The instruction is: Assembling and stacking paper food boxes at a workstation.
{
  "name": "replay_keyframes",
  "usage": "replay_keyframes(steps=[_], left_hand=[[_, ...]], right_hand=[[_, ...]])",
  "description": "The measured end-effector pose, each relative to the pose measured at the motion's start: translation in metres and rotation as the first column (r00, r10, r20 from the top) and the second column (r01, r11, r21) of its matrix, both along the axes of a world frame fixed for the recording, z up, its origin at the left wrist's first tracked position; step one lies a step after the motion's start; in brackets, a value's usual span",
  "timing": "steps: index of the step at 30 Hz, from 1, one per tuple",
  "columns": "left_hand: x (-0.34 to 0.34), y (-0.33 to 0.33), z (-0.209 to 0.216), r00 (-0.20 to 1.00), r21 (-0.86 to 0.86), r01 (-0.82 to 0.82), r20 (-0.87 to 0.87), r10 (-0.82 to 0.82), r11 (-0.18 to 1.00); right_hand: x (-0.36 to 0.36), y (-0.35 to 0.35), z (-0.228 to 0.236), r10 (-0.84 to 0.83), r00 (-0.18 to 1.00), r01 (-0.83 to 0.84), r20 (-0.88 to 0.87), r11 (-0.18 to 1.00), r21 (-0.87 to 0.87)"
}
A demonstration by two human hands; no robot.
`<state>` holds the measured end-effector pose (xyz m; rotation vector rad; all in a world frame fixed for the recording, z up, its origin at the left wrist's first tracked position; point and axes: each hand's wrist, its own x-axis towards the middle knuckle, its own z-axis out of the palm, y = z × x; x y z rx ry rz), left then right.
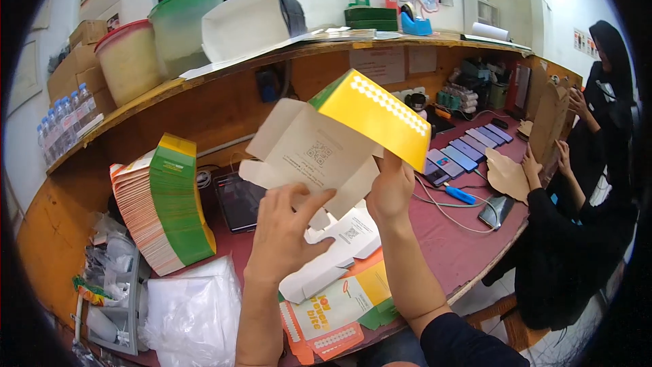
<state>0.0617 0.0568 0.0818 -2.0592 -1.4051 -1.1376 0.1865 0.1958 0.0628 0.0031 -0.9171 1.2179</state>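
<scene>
I hold a half-folded cardboard box up in front of me; its outside is yellow and green, its inside plain beige. My left hand grips its lower flaps from below. My right hand pinches the lower edge under the yellow panel. Beneath my hands, a folded white box and flat printed carton blanks lie on the maroon table.
A tall stack of flat green, orange and yellow cartons stands at left, a dark tablet behind it, clear plastic bags in front. Several phones lie in a row at right. Another person handles brown cardboard.
</scene>
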Motion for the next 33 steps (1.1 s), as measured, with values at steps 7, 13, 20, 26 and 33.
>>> replay_keyframes(steps=[7, 13, 20, 26, 33], left_hand=[[-0.02, 0.013, -0.017, 0.999, 0.183, -0.045, 0.036, 0.039, 0.982], [-0.045, 0.028, -0.03, 0.941, 0.452, 0.004, 0.3, -0.156, 0.892], [-0.079, 0.035, -0.074, 0.763, 0.176, 0.115, 0.615, -0.201, 0.978], [-0.034, 0.012, -0.025, 0.837, 0.045, 0.085, 0.538, -0.096, 0.995], [-0.032, 0.009, -0.017, 0.9, 0.023, 0.144, 0.413, -0.14, 0.989]], right_hand=[[0.003, -0.014, 0.017, 0.118, 0.987, -0.122, 0.107, 0.992, 0.032], [-0.005, -0.055, 0.029, 0.492, 0.812, -0.53, 0.313, 0.847, 0.045], [0.003, -0.058, 0.036, 0.302, 0.781, -0.531, 0.547, 0.782, 0.326], [-0.001, -0.04, 0.028, -0.104, 0.733, -0.276, 0.672, 0.858, 0.434], [-0.01, -0.055, 0.029, -0.238, 0.66, -0.088, 0.713, 0.917, 0.388]])
